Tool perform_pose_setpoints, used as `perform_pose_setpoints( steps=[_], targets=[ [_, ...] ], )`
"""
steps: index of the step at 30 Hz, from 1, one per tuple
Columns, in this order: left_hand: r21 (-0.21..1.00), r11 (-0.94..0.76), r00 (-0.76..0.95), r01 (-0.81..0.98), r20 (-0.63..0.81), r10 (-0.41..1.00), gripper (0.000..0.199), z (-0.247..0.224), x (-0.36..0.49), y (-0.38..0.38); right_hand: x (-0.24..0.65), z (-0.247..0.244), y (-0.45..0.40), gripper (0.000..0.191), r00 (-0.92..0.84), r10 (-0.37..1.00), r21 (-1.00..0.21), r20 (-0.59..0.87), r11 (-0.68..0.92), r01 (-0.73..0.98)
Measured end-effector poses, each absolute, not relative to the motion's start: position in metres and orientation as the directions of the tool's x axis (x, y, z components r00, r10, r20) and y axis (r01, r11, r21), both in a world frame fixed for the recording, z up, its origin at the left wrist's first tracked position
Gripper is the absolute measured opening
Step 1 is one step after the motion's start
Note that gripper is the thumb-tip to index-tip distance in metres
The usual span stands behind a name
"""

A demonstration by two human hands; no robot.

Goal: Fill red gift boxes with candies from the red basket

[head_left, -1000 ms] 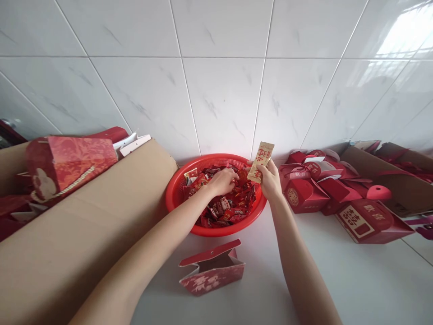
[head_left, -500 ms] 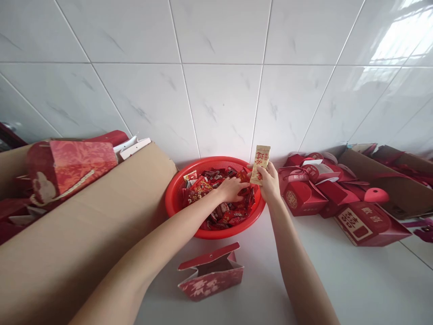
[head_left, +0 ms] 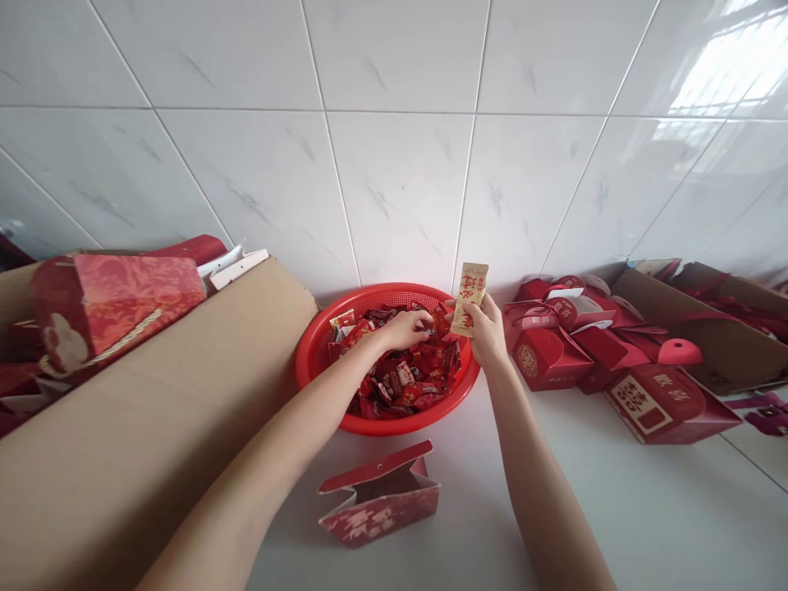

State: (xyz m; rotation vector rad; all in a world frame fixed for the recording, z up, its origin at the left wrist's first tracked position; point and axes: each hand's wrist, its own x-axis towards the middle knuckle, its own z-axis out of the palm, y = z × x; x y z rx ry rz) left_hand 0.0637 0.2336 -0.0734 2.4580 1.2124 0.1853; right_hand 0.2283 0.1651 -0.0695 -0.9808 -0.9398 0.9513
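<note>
A red plastic basket holds many small red wrapped candies. Over the candies, near the middle of the basket, is my left hand, its fingers curled; whether it grips one cannot be made out. My right hand holds a gold packet with red characters upright between thumb and fingers, at the basket's right rim. In front of the basket an open red paper box stands on the white surface, its flap raised.
A large cardboard box with red bags fills the left. Closed red gift boxes cluster at the right, beside another cardboard box. A white tiled wall rises behind.
My left hand has moved slightly up and left over the candies, its fingers now more curled. My right hand still holds the gold packet in nearly the same place. The view has shifted slightly.
</note>
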Motion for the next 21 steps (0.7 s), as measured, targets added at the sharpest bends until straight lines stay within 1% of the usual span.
perform_pose_setpoints(
  steps=[4, 6, 8, 12, 13, 15, 17, 18, 21],
  targets=[
    [0.525, -0.459, 0.567, 0.717, -0.055, 0.822, 0.027, -0.062, 0.057, 0.234, 0.229, -0.068, 0.164, 0.026, 0.271, 0.943, -0.949, 0.193, 0.25, -0.192],
    [0.549, -0.41, 0.525, 0.728, -0.064, 0.849, 0.026, -0.059, 0.054, 0.234, 0.229, -0.069, 0.164, 0.027, 0.253, 0.946, -0.95, 0.202, 0.252, -0.184],
    [0.529, -0.383, 0.487, 0.757, -0.066, 0.871, 0.028, -0.057, 0.048, 0.236, 0.229, -0.069, 0.164, 0.03, 0.233, 0.948, -0.952, 0.216, 0.258, -0.168],
    [0.475, -0.321, 0.374, 0.819, -0.018, 0.927, 0.048, -0.056, 0.031, 0.243, 0.229, -0.07, 0.164, 0.035, 0.212, 0.949, -0.95, 0.234, 0.27, -0.157],
    [0.459, -0.305, 0.343, 0.834, -0.001, 0.939, 0.05, -0.056, 0.027, 0.245, 0.229, -0.07, 0.164, 0.035, 0.213, 0.949, -0.949, 0.232, 0.269, -0.165],
    [0.422, -0.277, 0.299, 0.863, 0.014, 0.954, 0.046, -0.057, 0.021, 0.25, 0.229, -0.07, 0.164, 0.035, 0.215, 0.95, -0.947, 0.226, 0.266, -0.182],
    [0.382, -0.264, 0.289, 0.886, -0.007, 0.957, 0.041, -0.06, 0.02, 0.253, 0.228, -0.069, 0.163, 0.035, 0.214, 0.952, -0.947, 0.221, 0.262, -0.186],
    [0.36, -0.264, 0.292, 0.895, -0.026, 0.956, 0.042, -0.062, 0.021, 0.254, 0.228, -0.069, 0.163, 0.035, 0.213, 0.952, -0.948, 0.219, 0.259, -0.183],
    [0.293, -0.267, 0.305, 0.918, -0.093, 0.948, 0.058, -0.066, 0.028, 0.254, 0.228, -0.069, 0.163, 0.034, 0.211, 0.955, -0.951, 0.209, 0.249, -0.185]
  ],
)
